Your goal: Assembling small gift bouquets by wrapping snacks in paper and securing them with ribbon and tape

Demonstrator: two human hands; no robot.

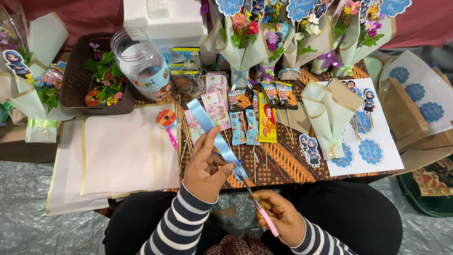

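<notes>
- My left hand (204, 166) pinches the light blue ribbon (218, 137) between thumb and fingers, its grip closed on the strip, so the ribbon stays taut and slanted up and away from the hand.
- My right hand (279, 216) has its grip clamped on the pink-handled scissors (258, 208); the blades point toward the ribbon just below my left fingers, I think to meet it at the held part.
- Beyond the left grip, snack packets on sticks (257, 118) lie in a row on the worktop (283, 163), within easy reach.
- To the left of that grip lie pale wrapping sheets (127, 151); far beyond stand finished bouquets (245, 42).
</notes>
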